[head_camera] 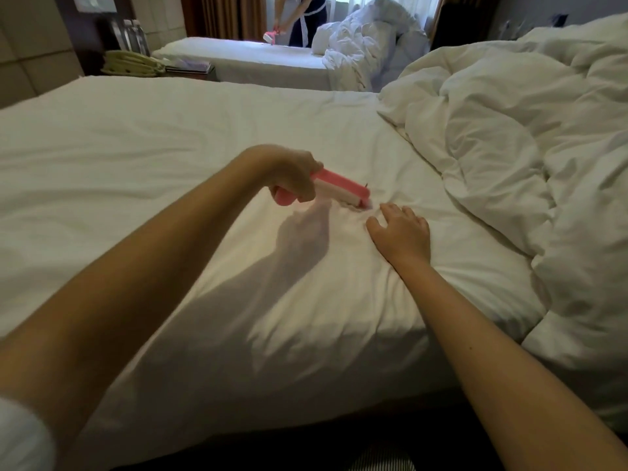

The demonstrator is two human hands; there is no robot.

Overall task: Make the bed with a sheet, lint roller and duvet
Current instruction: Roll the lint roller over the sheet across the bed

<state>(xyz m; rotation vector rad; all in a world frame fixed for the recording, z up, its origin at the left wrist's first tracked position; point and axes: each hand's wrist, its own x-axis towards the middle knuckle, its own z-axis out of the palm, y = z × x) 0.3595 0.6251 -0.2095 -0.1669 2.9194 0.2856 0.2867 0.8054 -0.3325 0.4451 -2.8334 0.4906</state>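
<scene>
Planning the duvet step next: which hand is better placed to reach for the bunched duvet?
Likely the right hand. It lies open on the sheet, holding nothing, on the side where the duvet is heaped. The left hand grips the pink lint roller, farther from it.

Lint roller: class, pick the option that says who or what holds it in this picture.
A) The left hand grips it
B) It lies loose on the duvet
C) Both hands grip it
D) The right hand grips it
A: the left hand grips the handle of the pink lint roller, while the right hand rests with straight fingers on the sheet beside the roller's head.
</scene>
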